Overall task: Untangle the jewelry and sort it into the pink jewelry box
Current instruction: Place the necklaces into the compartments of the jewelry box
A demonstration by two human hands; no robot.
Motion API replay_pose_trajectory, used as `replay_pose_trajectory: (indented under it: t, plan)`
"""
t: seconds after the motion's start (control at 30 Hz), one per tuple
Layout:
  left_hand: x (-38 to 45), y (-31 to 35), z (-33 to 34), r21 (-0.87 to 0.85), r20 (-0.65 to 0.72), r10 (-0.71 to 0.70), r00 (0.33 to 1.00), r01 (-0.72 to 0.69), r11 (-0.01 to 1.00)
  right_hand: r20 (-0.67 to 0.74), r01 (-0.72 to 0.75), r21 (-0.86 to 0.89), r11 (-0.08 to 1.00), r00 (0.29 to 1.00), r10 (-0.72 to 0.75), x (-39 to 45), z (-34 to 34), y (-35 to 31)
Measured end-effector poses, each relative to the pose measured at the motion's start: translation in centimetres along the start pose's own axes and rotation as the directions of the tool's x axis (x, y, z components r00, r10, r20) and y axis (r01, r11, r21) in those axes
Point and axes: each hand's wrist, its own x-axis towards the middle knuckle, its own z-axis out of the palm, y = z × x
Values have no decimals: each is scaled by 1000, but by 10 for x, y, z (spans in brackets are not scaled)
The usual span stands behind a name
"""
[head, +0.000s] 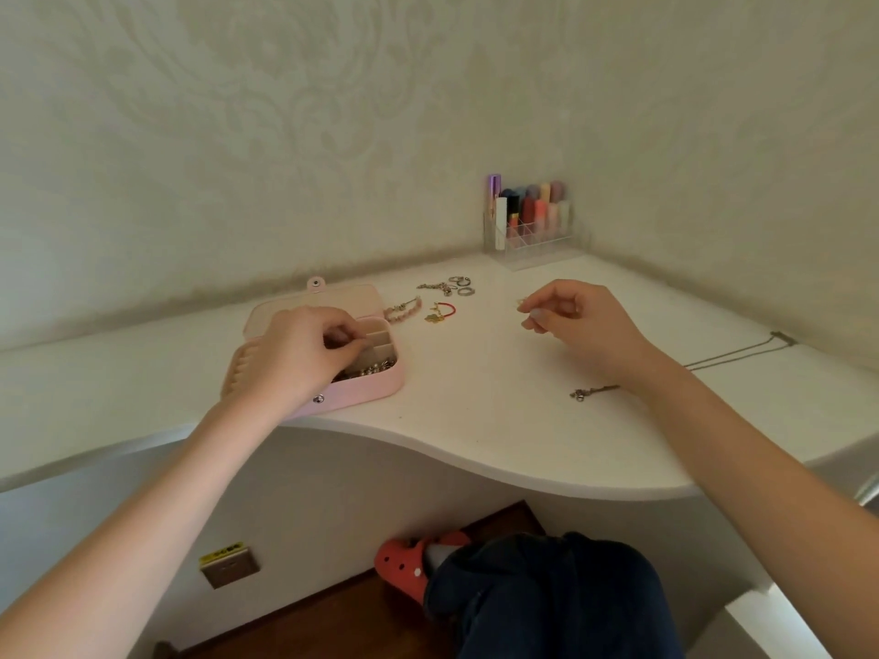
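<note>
The pink jewelry box [376,383] lies open on the white table, its lid flat behind it. My left hand [297,351] is over the box, fingers curled into a compartment; what they pinch is hidden. Several small metal pieces [371,369] fill the front compartment. My right hand [578,321] hovers over the table and pinches a small gold piece [522,304]. Loose on the table behind the box lie a pink bead bracelet [404,309], a red cord bracelet with gold charm [442,311], a silver chain [435,286] and rings [462,283].
A thin long necklace [732,356] trails under my right forearm to the table's right edge, its clasp [580,394] near the front. A clear organizer with lipsticks [530,221] stands in the back corner. The table's curved front edge [428,444] is above my knee.
</note>
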Motion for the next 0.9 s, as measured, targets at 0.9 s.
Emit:
replay_pose_trajectory:
  t: [0.9]
  plan:
    - [-23,141,123,-340,497,525,691,-402,850,-481,-479,-775,412,870,107,-60,-125,73]
